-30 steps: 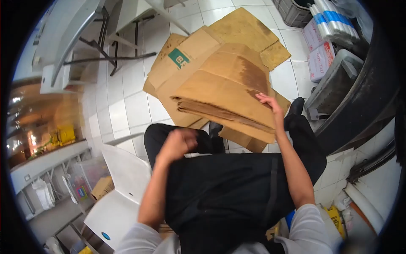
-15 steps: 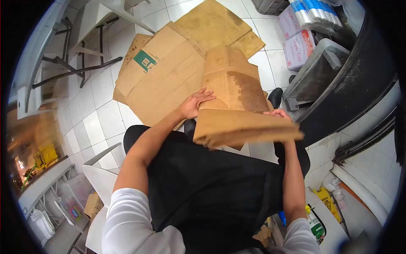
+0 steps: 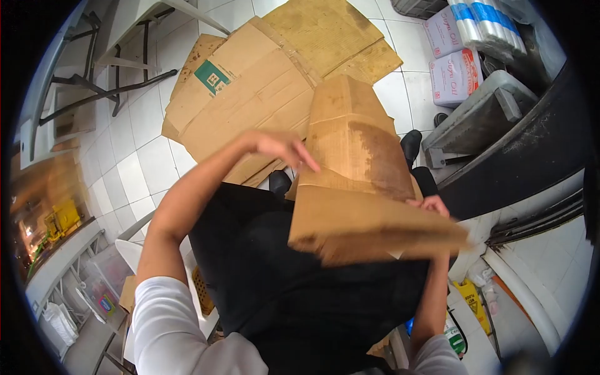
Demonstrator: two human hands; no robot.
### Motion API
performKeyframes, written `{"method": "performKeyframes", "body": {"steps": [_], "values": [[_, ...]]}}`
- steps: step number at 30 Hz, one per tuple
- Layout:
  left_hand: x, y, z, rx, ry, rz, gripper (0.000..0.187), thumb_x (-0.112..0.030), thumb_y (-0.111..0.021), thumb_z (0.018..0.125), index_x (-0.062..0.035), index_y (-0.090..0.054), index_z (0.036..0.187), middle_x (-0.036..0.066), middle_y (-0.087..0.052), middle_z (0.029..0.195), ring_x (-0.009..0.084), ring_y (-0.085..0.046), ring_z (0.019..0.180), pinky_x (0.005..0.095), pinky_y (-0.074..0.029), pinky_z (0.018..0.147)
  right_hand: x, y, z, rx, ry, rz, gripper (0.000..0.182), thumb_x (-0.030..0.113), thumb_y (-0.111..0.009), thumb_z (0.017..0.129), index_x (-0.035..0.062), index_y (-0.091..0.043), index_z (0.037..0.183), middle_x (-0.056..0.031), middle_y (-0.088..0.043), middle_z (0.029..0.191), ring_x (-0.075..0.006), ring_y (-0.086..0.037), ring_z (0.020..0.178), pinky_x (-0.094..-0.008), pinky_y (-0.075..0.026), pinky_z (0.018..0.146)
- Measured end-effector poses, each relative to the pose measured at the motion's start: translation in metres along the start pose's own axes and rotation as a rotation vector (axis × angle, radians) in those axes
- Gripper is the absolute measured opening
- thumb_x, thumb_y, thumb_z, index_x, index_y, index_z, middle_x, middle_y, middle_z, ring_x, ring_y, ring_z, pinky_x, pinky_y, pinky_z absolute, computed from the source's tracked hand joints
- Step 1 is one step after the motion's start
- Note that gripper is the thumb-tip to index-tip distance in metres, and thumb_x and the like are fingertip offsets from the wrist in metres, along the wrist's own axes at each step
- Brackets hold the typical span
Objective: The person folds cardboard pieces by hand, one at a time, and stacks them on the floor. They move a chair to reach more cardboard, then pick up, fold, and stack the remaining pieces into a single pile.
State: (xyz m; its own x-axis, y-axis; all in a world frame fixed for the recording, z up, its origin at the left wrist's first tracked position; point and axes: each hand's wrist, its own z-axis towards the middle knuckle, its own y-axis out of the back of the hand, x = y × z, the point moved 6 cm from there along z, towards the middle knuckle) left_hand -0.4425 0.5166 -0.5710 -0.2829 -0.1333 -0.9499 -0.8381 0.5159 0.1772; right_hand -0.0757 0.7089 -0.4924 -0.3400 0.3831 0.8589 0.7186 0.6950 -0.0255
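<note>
A stained, folded sheet of brown cardboard (image 3: 356, 187) is bent towards me over my lap. My right hand (image 3: 431, 205) grips its right edge near the fold. In the air just left of the sheet hovers my left hand (image 3: 278, 145), fingers spread, with nothing in it. Under both hands lies a pile of flattened cardboard boxes (image 3: 250, 81) on the white tiled floor; one has a green label (image 3: 211, 76).
White packs with red print (image 3: 453, 75) and a bundle of blue-and-white rolls (image 3: 487, 25) sit at the upper right, beside a grey tray (image 3: 481, 119) and a dark curved counter (image 3: 537, 144). Chair legs (image 3: 106, 87) stand at the upper left. A white stool (image 3: 134, 250) is by my left leg.
The cardboard sheet went from lying over the pile to being folded and drawn towards me. My left hand touched it half a second ago and has since lifted off.
</note>
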Motion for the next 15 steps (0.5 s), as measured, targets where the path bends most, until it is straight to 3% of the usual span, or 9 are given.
{"method": "performKeyframes", "body": {"steps": [2, 3, 5, 8, 9, 10, 11, 14, 15], "values": [[0.033, 0.049, 0.022, -0.244, 0.151, -0.269, 0.058, -0.036, -0.061, 0.099, -0.0135, -0.049, 0.152, 0.016, -0.040, 0.161, 0.0354, -0.035, 0.150, 0.0468, -0.031, 0.121, 0.019, -0.027, -0.020, 0.144, 0.276, -0.175, 0.020, 0.010, -0.074, 0.089, 0.0051, -0.055, 0.092, -0.0156, -0.076, 0.101, -0.0237, -0.071, 0.103, -0.0437, -0.045, 0.110], [0.035, 0.031, 0.042, -0.241, 0.151, -0.279, 0.058, -0.036, -0.061, 0.099, -0.0135, -0.049, 0.152, 0.016, -0.040, 0.161, 0.0354, -0.035, 0.150, 0.0468, -0.031, 0.121, 0.016, -0.034, -0.023, 0.143, 0.265, -0.179, 0.020, 0.010, -0.074, 0.089, 0.0051, -0.055, 0.092, -0.0156, -0.076, 0.101, -0.0237, -0.071, 0.103, -0.0437, -0.045, 0.110], [0.022, 0.001, 0.096, -0.548, 0.094, 0.552, 0.053, -0.041, -0.040, 0.108, -0.0233, -0.040, 0.158, 0.011, -0.031, 0.167, 0.0320, -0.025, 0.155, 0.0542, -0.025, 0.123, 0.018, -0.038, -0.022, 0.078, 0.285, -0.171, 0.019, 0.011, -0.073, 0.091, 0.0050, -0.056, 0.092, -0.0164, -0.075, 0.103, -0.0248, -0.072, 0.104, -0.0468, -0.041, 0.114], [0.059, -0.082, 0.145, -0.032, 0.318, 0.443, 0.056, -0.051, -0.024, 0.109, -0.0330, -0.031, 0.161, 0.008, -0.025, 0.169, 0.0323, -0.023, 0.156, 0.0610, -0.021, 0.122, -0.003, -0.013, -0.019, -0.110, 0.184, -0.150, 0.020, 0.011, -0.075, 0.089, 0.0053, -0.056, 0.092, -0.0155, -0.075, 0.102, -0.0255, -0.072, 0.104, -0.0474, -0.041, 0.114], [0.071, -0.107, 0.160, 0.103, 0.362, 0.405, 0.058, -0.054, -0.019, 0.108, -0.0339, -0.030, 0.161, 0.008, -0.024, 0.170, 0.0329, -0.023, 0.156, 0.0611, -0.021, 0.122, -0.003, -0.020, -0.024, -0.166, 0.277, -0.213, 0.018, 0.007, -0.075, 0.087, 0.0028, -0.060, 0.096, -0.0135, -0.075, 0.099, -0.0236, -0.072, 0.099, -0.0440, -0.046, 0.107], [0.081, -0.132, 0.166, 0.186, 0.368, 0.383, 0.059, -0.055, -0.017, 0.108, -0.0326, -0.027, 0.162, 0.008, -0.023, 0.170, 0.0330, -0.023, 0.156, 0.0614, -0.021, 0.122, -0.022, -0.001, -0.029, -0.367, 0.106, -0.412, 0.021, 0.000, -0.075, 0.084, -0.0011, -0.064, 0.102, -0.0122, -0.074, 0.099, -0.0205, -0.070, 0.093, -0.0380, -0.051, 0.096], [0.091, -0.161, 0.168, 0.273, 0.374, 0.354, 0.061, -0.055, -0.015, 0.108, -0.0312, -0.025, 0.163, 0.009, -0.022, 0.170, 0.0332, -0.022, 0.156, 0.0616, -0.020, 0.122, -0.030, 0.001, -0.029, -0.345, 0.018, -0.313, 0.025, -0.001, -0.077, 0.082, -0.0022, -0.065, 0.104, -0.0115, -0.074, 0.100, -0.0198, -0.069, 0.092, -0.0356, -0.052, 0.090], [0.129, -0.222, 0.187, 0.123, 0.389, 0.092, 0.062, -0.055, -0.020, 0.108, -0.0270, -0.026, 0.163, 0.012, -0.024, 0.169, 0.0293, -0.026, 0.155, 0.0517, -0.020, 0.125, -0.044, 0.010, -0.015, -0.330, -0.101, -0.265, 0.032, -0.001, -0.081, 0.078, -0.0035, -0.066, 0.107, -0.0095, -0.074, 0.101, -0.0189, -0.068, 0.091, -0.0324, -0.053, 0.084], [0.138, -0.229, 0.192, 0.015, 0.306, 0.065, 0.072, -0.063, -0.023, 0.106, -0.0157, -0.037, 0.158, 0.016, -0.040, 0.160, 0.0306, -0.041, 0.146, 0.0481, -0.025, 0.124, -0.051, 0.012, -0.009, -0.333, -0.112, -0.299, 0.034, -0.001, -0.082, 0.077, -0.0038, -0.067, 0.107, -0.0084, -0.074, 0.100, -0.0186, -0.068, 0.091, -0.0316, -0.054, 0.083]]}}
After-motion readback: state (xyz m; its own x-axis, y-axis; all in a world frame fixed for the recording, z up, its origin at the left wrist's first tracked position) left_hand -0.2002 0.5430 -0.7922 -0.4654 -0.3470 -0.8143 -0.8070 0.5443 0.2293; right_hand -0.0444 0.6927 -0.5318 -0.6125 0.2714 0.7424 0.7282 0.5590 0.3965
